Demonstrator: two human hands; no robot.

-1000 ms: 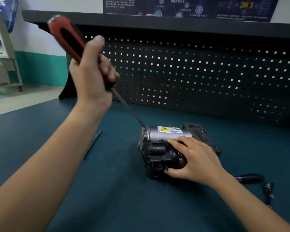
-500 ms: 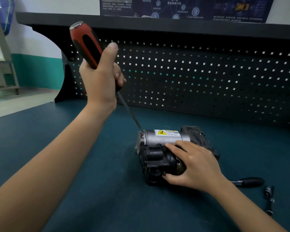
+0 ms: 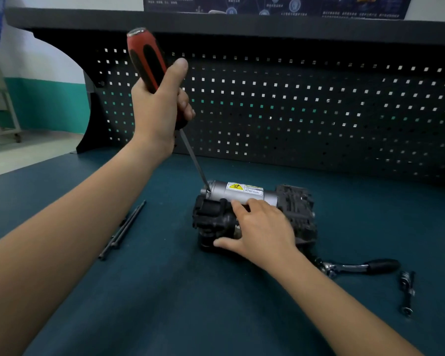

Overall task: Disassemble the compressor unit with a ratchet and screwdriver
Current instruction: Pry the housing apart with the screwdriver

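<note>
The compressor unit, a silver cylinder with a yellow warning label and black housings at both ends, lies on the dark teal bench. My left hand is shut on the red and black handle of a long screwdriver. Its shaft slants down and its tip touches the left end of the silver cylinder. My right hand presses on the front of the unit, fingers spread over the black housing. A ratchet with a black grip lies on the bench to the right of the unit.
Long thin bolts lie side by side on the bench left of the unit. A short socket extension rests at the far right. A black pegboard with a shelf on top rises behind the bench.
My left hand with the screwdriver has swung more upright and towards the right. The tip stays at the cylinder's left end. My right hand keeps holding the unit.
</note>
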